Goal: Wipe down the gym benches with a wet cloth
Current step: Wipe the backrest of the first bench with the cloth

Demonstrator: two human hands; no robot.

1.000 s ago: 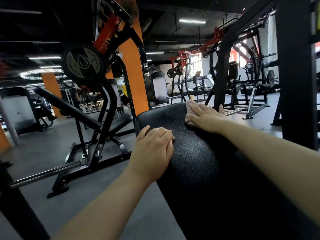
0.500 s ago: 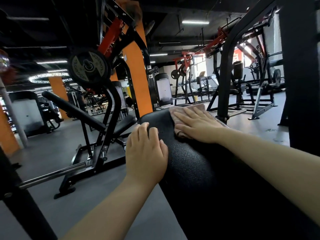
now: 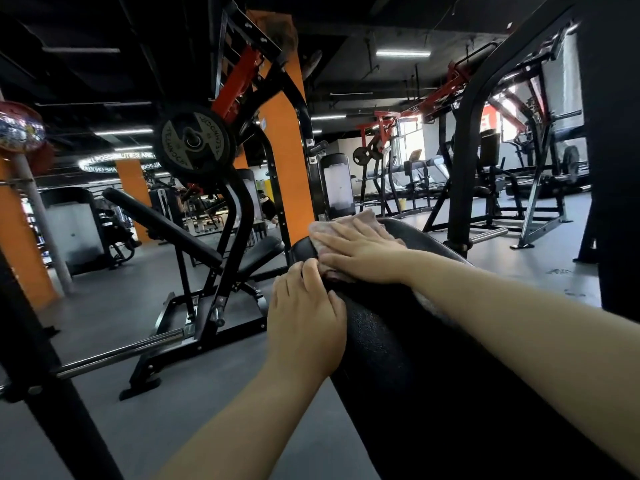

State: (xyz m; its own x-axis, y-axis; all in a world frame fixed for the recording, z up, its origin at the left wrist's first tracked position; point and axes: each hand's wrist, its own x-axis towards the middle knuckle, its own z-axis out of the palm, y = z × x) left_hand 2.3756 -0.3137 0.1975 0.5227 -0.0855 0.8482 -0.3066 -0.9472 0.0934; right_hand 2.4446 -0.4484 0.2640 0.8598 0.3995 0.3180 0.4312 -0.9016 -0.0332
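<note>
A black padded bench [image 3: 408, 358] runs from the lower right up to the middle of the view. At its far end lies a pinkish cloth [image 3: 349, 221], and my right hand [image 3: 360, 251] presses flat on it with straight fingers. My left hand [image 3: 306, 317] rests on the pad's left edge just below the cloth, its fingers bent over the rim and its fingertips close to the cloth. Most of the cloth is hidden under my right hand.
A black incline bench machine [image 3: 207, 244] with a weight plate [image 3: 194, 143] stands to the left on the grey floor. A steel bar [image 3: 117, 355] juts out low at left. A black frame upright [image 3: 464, 161] rises right of the bench. More machines fill the background.
My right hand has slid the cloth leftward across the far end of the pad. My left hand has shifted up along the pad's left edge, closer to the cloth.
</note>
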